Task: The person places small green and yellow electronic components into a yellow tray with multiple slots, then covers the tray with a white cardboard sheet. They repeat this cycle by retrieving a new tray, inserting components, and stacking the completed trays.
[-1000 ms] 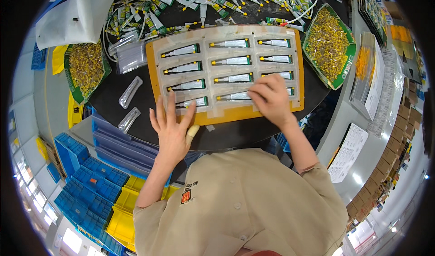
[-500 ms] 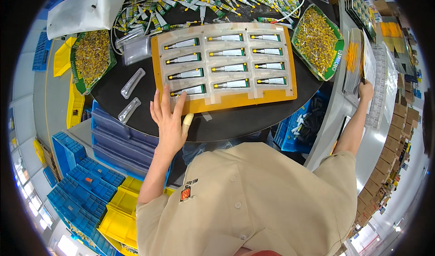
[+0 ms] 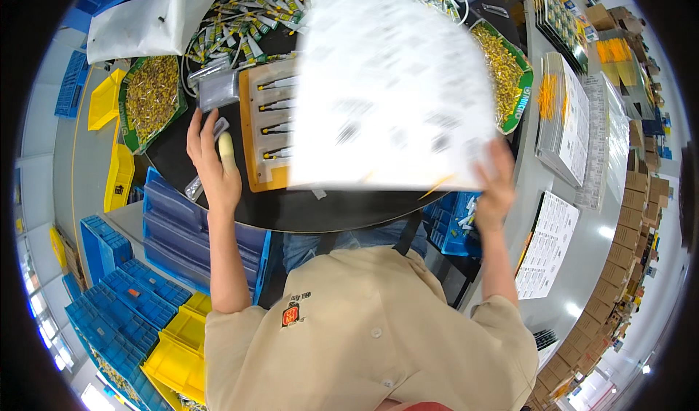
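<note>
My right hand [image 3: 496, 189], blurred by motion, grips a large white printed card sheet [image 3: 393, 83] by its lower right corner. The sheet hangs over the orange-framed tray [image 3: 255, 181] and hides most of it. Along the tray's left column, small glue-like tubes [image 3: 277, 129] with yellow caps and black-looking ends still show in clear cavities. Left of the tray, my left hand [image 3: 216, 174] is open, fingers apart, with a yellow cover [image 3: 227, 151] on the thumb. Between thumb and fingers a clear plastic shell [image 3: 220, 125] shows; it seems to lie on the black table [image 3: 320, 218].
Loose tubes [image 3: 255, 18] heap at the back. Green boxes of yellow caps stand left [image 3: 153, 98] and right [image 3: 506, 76]. A stack of printed sheets [image 3: 564, 120] lies on the right-hand grey bench. Blue crates [image 3: 131, 323] and yellow bins [image 3: 178, 360] stand lower left.
My right hand has brought the white sheet from the right-hand bench over the tray. My left hand has left the tray's lower left corner and moved left to the plastic shells.
</note>
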Available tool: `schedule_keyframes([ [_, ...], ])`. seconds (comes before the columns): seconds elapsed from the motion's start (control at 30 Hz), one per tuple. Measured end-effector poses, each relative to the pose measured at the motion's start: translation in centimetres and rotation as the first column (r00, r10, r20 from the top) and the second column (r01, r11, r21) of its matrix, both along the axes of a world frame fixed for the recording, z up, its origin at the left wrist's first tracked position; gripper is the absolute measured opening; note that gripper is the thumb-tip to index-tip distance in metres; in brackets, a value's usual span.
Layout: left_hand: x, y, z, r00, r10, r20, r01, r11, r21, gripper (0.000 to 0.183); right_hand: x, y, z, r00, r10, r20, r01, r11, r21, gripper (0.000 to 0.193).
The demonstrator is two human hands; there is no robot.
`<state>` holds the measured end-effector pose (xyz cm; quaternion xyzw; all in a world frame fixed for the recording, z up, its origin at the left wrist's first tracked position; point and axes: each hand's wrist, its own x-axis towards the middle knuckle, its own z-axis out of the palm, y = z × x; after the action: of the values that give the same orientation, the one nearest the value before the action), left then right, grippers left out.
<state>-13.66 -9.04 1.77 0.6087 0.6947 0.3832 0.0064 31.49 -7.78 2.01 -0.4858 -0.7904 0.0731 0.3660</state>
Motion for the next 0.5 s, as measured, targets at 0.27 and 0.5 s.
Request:
schedule_keyframes([
  [0.27, 8.1, 7.2, -2.9, 0.905, -0.346, -0.248, 0.243, 0.898, -0.367, 0.055, -5.7, -2.2, -1.6, 0.867, 0.443, 0.230, -0.357, 0.872, -0.334, 0.039],
  [0.5, 8.9, 6.1, -3.8, 0.886, -0.354, -0.300, 0.185, 0.862, -0.472, 0.055, 9.2, 11.6, -7.4, 0.298, -0.760, -0.577, 0.416, 0.648, -0.638, 0.039],
])
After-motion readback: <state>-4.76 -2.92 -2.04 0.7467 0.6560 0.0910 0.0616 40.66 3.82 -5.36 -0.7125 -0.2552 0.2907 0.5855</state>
